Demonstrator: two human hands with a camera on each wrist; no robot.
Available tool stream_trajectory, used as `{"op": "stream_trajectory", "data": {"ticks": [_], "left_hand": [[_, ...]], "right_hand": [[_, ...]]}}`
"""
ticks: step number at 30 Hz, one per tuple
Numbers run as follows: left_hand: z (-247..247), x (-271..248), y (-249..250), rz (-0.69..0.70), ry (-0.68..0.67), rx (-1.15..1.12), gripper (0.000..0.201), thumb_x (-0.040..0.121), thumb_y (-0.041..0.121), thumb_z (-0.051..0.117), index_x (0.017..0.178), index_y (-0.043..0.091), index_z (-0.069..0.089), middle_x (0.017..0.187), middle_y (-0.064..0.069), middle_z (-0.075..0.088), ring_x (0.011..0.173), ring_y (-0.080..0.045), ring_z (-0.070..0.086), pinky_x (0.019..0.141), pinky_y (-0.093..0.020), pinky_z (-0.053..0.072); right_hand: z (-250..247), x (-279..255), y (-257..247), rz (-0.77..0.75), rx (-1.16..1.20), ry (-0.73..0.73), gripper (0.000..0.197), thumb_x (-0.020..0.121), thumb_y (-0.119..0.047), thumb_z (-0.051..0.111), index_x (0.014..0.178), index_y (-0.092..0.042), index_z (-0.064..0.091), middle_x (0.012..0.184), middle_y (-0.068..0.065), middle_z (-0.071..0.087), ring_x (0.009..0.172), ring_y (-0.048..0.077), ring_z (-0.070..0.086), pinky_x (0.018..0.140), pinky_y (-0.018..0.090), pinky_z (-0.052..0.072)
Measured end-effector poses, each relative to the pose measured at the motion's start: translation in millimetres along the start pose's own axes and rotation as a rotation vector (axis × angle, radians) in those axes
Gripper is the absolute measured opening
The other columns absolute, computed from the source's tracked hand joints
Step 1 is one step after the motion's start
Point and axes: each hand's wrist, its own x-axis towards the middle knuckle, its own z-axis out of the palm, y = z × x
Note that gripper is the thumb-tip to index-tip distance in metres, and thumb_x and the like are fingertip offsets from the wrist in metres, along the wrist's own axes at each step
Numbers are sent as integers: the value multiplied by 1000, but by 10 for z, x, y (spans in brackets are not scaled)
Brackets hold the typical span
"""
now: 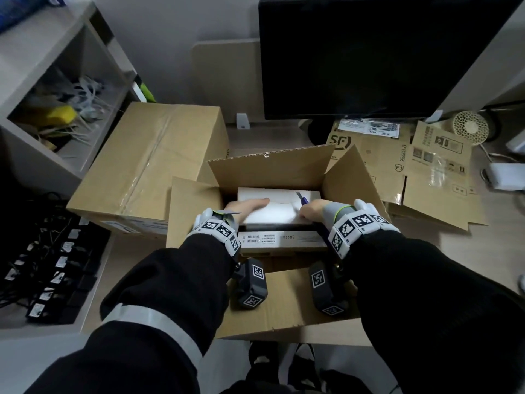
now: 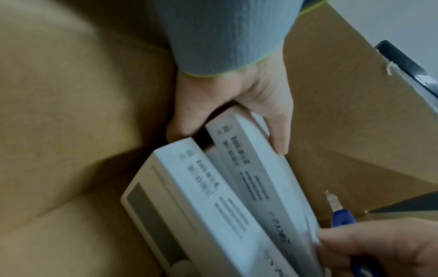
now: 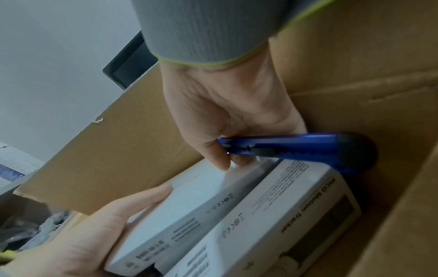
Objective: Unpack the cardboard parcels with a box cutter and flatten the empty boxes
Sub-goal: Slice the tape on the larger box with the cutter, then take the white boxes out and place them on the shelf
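Observation:
An open cardboard box (image 1: 270,172) stands on the desk in front of me, flaps up. Inside it lie two white product boxes side by side. My left hand (image 1: 247,206) grips the left end of the far white box (image 1: 270,211), thumb on top (image 2: 277,131), fingers underneath. My right hand (image 1: 312,209) holds a blue box cutter (image 1: 301,198) in its palm (image 3: 308,148) while its fingertips (image 3: 222,161) touch the same box's right end. That box (image 3: 189,206) is tilted up against the near white box (image 3: 284,215), labelled "PICO Motion Tracker".
A taped brown carton (image 1: 147,163) sits to the left of the open box. A flattened SF carton (image 1: 397,166) lies to the right, by a small white fan (image 1: 470,126). A dark monitor (image 1: 383,52) stands behind. A shelf unit (image 1: 56,95) and black chargers (image 1: 51,265) are at far left.

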Motion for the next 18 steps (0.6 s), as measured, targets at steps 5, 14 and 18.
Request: {"op": "stream_trajectory", "data": {"ticks": [5, 14, 18], "left_hand": [[-15, -72, 182, 24, -129, -169, 90, 46, 52, 83, 125, 16, 58, 123, -5, 61, 114, -27, 56, 90, -42, 47], [-244, -309, 502, 137, -109, -38, 60, 77, 38, 74, 125, 9, 52, 108, -9, 63, 95, -24, 60, 84, -38, 51], [-402, -459, 649, 210, -71, -5, 52, 80, 35, 73, 120, 10, 53, 96, -5, 63, 84, -19, 60, 83, -36, 52]], "right_hand": [[-107, -45, -19, 70, -126, 19, 31, 101, -18, 34, 121, 1, 50, 115, 15, 51, 119, 26, 48, 81, 27, 32], [-351, -216, -30, 25, -60, 123, 30, 78, -17, 66, 97, -5, 48, 82, 12, 48, 84, 30, 50, 72, 33, 41], [-337, -237, 10, -25, -95, 73, 29, 67, -20, 74, 84, -9, 53, 81, 11, 52, 75, 27, 50, 68, 32, 41]]}}
